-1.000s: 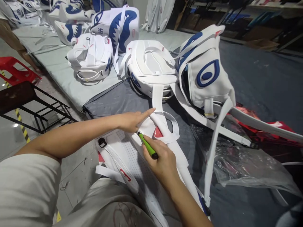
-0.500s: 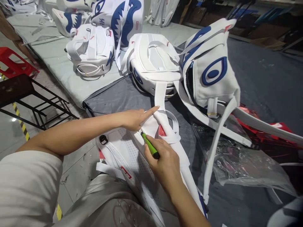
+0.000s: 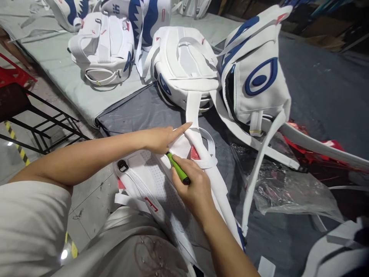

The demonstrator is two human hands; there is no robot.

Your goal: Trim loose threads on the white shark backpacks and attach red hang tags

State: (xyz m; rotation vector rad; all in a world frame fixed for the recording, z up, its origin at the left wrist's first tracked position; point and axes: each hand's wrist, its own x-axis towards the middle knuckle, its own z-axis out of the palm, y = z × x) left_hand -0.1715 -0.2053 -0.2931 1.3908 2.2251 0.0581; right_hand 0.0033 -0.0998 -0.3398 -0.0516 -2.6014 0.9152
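Observation:
A white backpack [image 3: 150, 165] leans against my lap and the table edge, its perforated back panel facing up. My left hand [image 3: 160, 139] holds it down at the top, the index finger stretched toward a wide white strap [image 3: 193, 108]; its other fingers are mostly hidden. My right hand [image 3: 193, 186] is closed around a slim green tool with a black end [image 3: 179, 169]. The tool's tip meets the white fabric just below my left hand, too small to make out. Beside my right hand are a white loop and a red tab [image 3: 195, 153].
More white-and-blue backpacks stand on the table: one at the left [image 3: 102, 50], one in the middle [image 3: 184, 54] and one tilted at the right [image 3: 256, 77]. Clear plastic [image 3: 294, 196] lies at the right. A black-framed stool [image 3: 37, 111] stands on the floor at the left.
The view has shifted slightly, so the table and bags sit higher in it. Both hands stay at the same part of the backpack, and the green tool remains in my right hand.

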